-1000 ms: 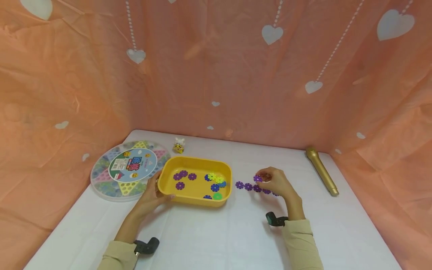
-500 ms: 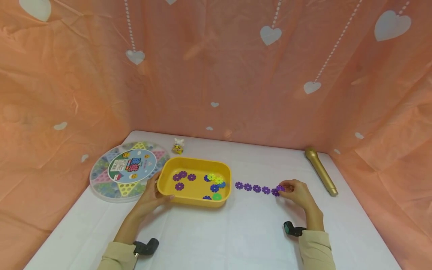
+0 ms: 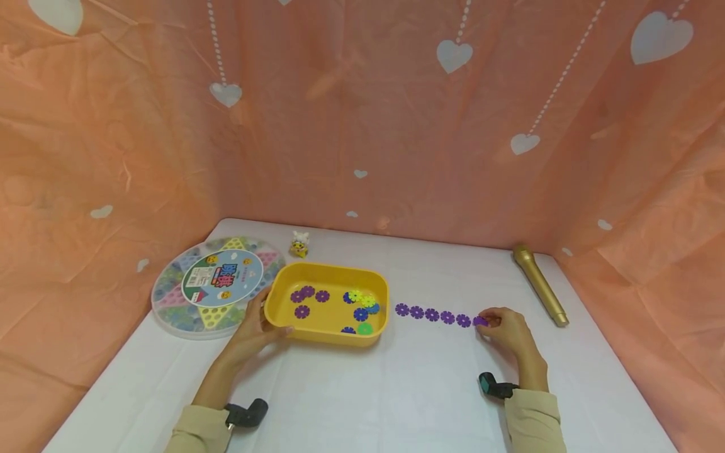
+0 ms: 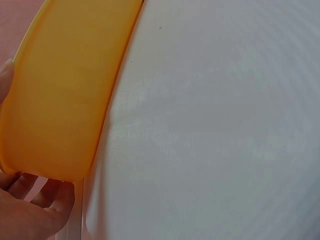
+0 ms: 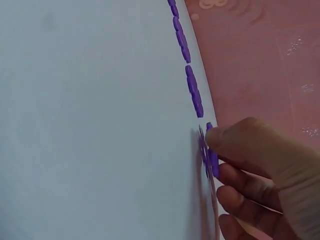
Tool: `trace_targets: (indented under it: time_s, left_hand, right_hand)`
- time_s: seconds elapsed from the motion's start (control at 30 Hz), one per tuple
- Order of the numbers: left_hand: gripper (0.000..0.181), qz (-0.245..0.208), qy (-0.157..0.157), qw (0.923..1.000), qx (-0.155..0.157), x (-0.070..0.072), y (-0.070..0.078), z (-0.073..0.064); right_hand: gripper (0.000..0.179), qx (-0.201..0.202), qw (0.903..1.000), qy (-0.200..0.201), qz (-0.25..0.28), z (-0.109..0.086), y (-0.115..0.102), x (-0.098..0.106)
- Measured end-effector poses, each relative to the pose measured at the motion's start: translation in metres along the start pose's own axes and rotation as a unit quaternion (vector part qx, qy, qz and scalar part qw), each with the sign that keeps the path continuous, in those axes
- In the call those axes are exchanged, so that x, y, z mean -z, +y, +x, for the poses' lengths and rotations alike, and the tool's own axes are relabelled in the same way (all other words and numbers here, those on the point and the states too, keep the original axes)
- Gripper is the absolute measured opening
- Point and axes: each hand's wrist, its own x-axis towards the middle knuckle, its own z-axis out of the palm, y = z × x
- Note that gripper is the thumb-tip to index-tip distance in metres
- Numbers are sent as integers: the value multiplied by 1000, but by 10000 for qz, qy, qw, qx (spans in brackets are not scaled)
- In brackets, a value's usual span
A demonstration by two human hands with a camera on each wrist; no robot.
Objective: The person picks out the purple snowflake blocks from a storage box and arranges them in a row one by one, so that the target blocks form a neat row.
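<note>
At the right end of a row of purple notched snowflake discs (image 3: 432,314), my right hand (image 3: 510,330) pinches one more purple disc (image 3: 480,321) between thumb and fingers. The right wrist view has this held disc (image 5: 213,157) close over the white table, lined up with the row. My left hand (image 3: 252,333) holds the left end of a yellow plastic bin (image 3: 334,338), thumb on the near side. Inside the bin lie several purple, blue, yellow and green discs. From the left wrist, the curled fingers (image 4: 57,200) press the bin's end wall (image 4: 65,90).
A round Chinese checkers box (image 3: 221,283) lies left of the bin, partly behind my left hand. Behind the bin stands a small white and yellow figurine (image 3: 299,244). A gold microphone (image 3: 540,286) rests at the right table edge. Pink curtains surround the table.
My right hand has carried the purple disc rightward along the row and down to its right end. The left hand keeps its hold on the bin.
</note>
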Motion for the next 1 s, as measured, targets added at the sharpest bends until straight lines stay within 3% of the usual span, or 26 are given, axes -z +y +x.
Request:
trace_targets:
  time_s: [0.33,0.53,0.7,0.83,1.0]
  left_hand:
    - [101,0,-22,9999,-131,1,0,-2]
    - [100,-99,-26,9998,-180,-1,1,-2]
    - [101,27,9,9998,-185,0,2,-3]
    - [102,148,44,9998,-104,0,1,-4]
    - [101,125,81,9999,-35,0,0,-2]
  right_hand:
    - [30,161,9999,-13,-51,3,1,-2]
    - [29,697,9942,743,339,9,-16,1]
    - [26,1151,9762,1241,1358,22,-58,0]
    - [28,1494,9595,924,2202,24,-118,-4]
    - [28,1831,9441,429,2707,29,-184,-23]
